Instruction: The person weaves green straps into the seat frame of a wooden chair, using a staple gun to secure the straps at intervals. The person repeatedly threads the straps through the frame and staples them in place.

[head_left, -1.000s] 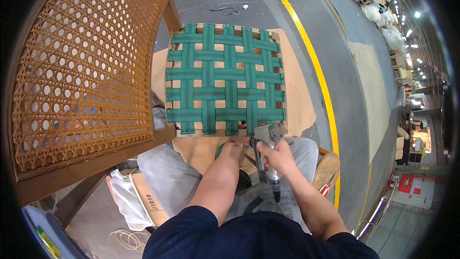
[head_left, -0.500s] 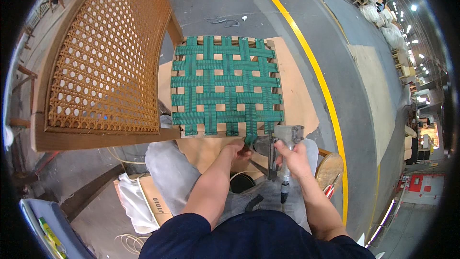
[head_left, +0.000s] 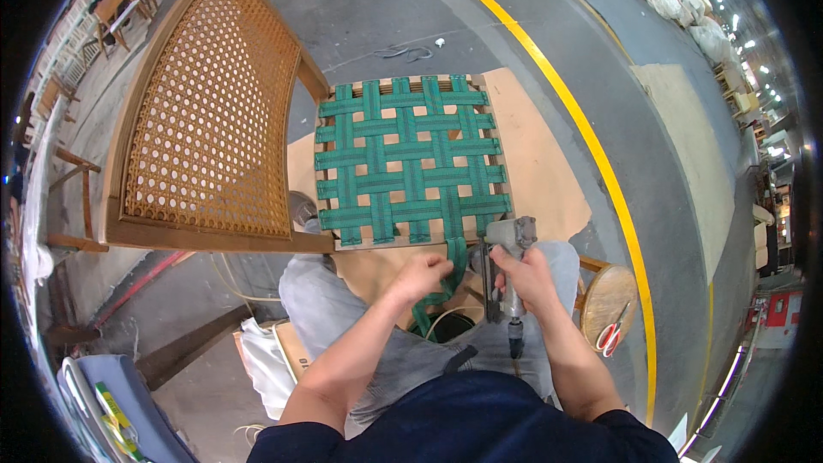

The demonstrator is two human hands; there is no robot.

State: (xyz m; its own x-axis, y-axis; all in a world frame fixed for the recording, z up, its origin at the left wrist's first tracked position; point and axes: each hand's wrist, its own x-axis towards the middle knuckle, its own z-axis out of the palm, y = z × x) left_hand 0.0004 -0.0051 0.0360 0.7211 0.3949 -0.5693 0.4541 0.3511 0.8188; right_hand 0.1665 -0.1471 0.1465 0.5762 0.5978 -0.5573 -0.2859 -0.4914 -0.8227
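Note:
A wooden seat frame [head_left: 403, 238] woven with green webbing straps [head_left: 411, 163] lies in front of my knees. My left hand [head_left: 422, 276] grips the loose end of one green strap [head_left: 454, 259] that hangs off the frame's near edge. My right hand [head_left: 525, 274] holds a grey pneumatic staple gun [head_left: 504, 244], its head next to that strap at the frame's near right corner. A hose fitting sticks out below the gun's handle.
A cane-backed wooden chair [head_left: 206, 120] stands at the left. A round wooden stool [head_left: 610, 304] with red-handled scissors [head_left: 610, 336] is at my right. Brown board [head_left: 540, 171] lies under the frame, beside a yellow floor line [head_left: 600, 163]. Bags and a box sit lower left.
My view has lifted and shifted, so the frame and chair sit higher. My left hand has closed on the hanging strap end, and the staple gun has come up beside the frame's near edge.

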